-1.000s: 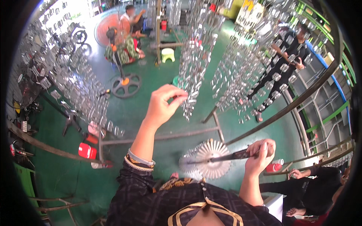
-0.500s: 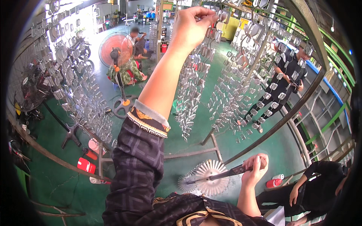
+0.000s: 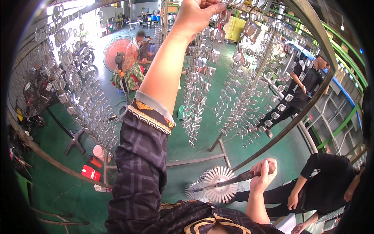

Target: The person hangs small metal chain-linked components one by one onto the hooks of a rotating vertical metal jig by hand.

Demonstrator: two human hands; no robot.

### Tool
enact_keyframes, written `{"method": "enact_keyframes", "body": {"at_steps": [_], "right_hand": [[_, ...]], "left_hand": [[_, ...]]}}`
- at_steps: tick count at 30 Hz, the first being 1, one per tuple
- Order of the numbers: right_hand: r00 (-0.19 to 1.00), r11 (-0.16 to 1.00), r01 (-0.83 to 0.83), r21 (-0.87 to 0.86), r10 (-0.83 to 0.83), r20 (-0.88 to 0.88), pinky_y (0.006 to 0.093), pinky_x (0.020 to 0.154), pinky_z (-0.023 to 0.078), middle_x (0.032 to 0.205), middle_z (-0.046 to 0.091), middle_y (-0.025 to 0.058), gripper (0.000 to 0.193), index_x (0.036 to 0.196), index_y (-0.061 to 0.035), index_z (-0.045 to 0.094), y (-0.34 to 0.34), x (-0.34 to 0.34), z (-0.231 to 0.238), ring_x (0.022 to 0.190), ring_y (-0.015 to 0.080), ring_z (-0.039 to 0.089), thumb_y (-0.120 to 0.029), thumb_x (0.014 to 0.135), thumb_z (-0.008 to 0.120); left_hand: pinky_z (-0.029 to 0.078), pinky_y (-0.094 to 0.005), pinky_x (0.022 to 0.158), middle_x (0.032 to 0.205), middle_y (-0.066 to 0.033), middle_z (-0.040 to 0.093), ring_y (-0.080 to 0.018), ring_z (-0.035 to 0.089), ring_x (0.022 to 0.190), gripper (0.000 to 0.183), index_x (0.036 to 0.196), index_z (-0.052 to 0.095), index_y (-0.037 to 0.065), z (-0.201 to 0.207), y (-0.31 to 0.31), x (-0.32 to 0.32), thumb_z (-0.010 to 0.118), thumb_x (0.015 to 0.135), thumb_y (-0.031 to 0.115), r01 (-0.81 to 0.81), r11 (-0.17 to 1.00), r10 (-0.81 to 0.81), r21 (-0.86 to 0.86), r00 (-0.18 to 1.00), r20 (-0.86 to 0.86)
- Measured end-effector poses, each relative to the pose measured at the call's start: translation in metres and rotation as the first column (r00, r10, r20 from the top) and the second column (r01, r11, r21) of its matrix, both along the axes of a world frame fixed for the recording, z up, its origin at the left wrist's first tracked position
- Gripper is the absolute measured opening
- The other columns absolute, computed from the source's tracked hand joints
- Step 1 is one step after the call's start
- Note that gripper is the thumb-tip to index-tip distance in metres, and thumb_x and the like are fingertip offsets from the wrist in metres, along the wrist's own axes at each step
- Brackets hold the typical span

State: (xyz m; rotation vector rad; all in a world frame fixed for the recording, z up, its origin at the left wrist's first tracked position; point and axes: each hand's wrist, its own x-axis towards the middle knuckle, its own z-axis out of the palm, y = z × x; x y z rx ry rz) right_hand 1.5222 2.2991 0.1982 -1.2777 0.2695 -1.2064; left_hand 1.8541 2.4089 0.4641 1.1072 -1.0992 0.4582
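Note:
My left hand is raised at the top edge, among strands of small silver metal pieces hanging from overhead. Its thumb and fingers are pinched together beside the upper end of a strand; what they hold, if anything, cannot be made out. Low down on the right, my right hand is closed around the handle of a dark rod. The rod's far end meets a round silver disc with slotted, fin-like edges, and a second, smaller finned disc shows beyond it.
More metal strands hang at left and right. A curved frame bar crosses the right side. A co-worker in black is close at lower right; another person stands behind. A fan and red container stand left.
My left hand has risen slightly toward the top edge, still pinched. The near co-worker now reaches further left, and the standing person has shifted right. My right hand keeps its grip on the rod.

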Motion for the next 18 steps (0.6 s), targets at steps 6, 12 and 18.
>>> {"method": "enact_keyframes", "body": {"at_steps": [6, 12, 18], "right_hand": [[1.000, 1.000, -0.003, -0.009, 0.003, 0.000, 0.0247, 0.043, 0.038, 0.056, 0.043, 0.0026, 0.021, 0.084, -0.0026, 0.043, -0.003, 0.002, -0.003, 0.044, 0.0101, 0.040, -0.017, 0.086, 0.058], [1.000, 1.000, -0.009, -0.009, 0.009, -0.013, 0.0256, 0.044, 0.036, 0.057, 0.043, 0.0033, 0.020, 0.086, -0.0025, 0.043, -0.002, 0.002, 0.000, 0.044, 0.0110, 0.039, -0.016, 0.086, 0.057], [0.999, 0.999, 0.028, -0.025, -0.029, -0.035, 0.0255, 0.045, 0.037, 0.057, 0.043, 0.0041, 0.019, 0.088, -0.0007, 0.046, -0.002, 0.005, -0.002, 0.046, 0.0115, 0.040, -0.017, 0.087, 0.055]], "left_hand": [[0.043, -0.0205, 0.060, 0.074, -0.0023, 0.062, -0.0067, 0.055, 0.068, 0.006, 0.085, 0.061, 0.002, -0.009, 0.024, -0.013, 0.064, 0.081, 0.005, 0.099, 0.995, -0.097, 0.034, 0.995, -0.034], [0.046, -0.0230, 0.066, 0.076, -0.0037, 0.064, -0.0096, 0.058, 0.070, 0.010, 0.086, 0.062, 0.000, -0.061, 0.056, -0.033, 0.065, 0.080, 0.007, 0.033, 0.995, -0.027, 0.091, 0.997, -0.071], [0.047, -0.0219, 0.071, 0.083, -0.0036, 0.065, -0.0094, 0.059, 0.077, 0.008, 0.087, 0.061, 0.000, -0.150, 0.082, -0.079, 0.064, 0.079, 0.001, 0.048, 0.948, -0.014, 0.315, 0.994, -0.108]]}}
